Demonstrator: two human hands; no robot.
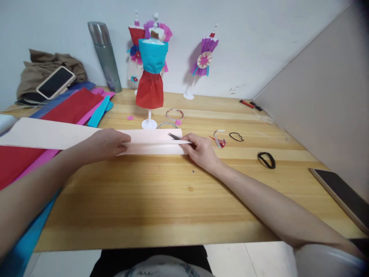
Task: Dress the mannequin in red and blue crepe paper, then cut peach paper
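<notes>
Pale paper (152,135) is pinched by the left hand (108,143); the right hand (201,151) holds scissors (174,136); shirt print (144,273) unreadable.

Far wall: pale bluish-white and plain, with a few small dark scuffs low down toward the right (245,42).
Right wall: a smooth, pale greyish surface, meeting the far wall along a slanting line (314,100).
Table: light yellowish wood with lengthwise grain, bands of lighter and darker tone and a small knot near the middle; its far edge runs along the far wall (144,204).
Floor: pale tiles beyond the table's near edge, a thin joint showing at right (233,259).
Light: soft and diffuse, with faint shadows on the far wall.
</notes>
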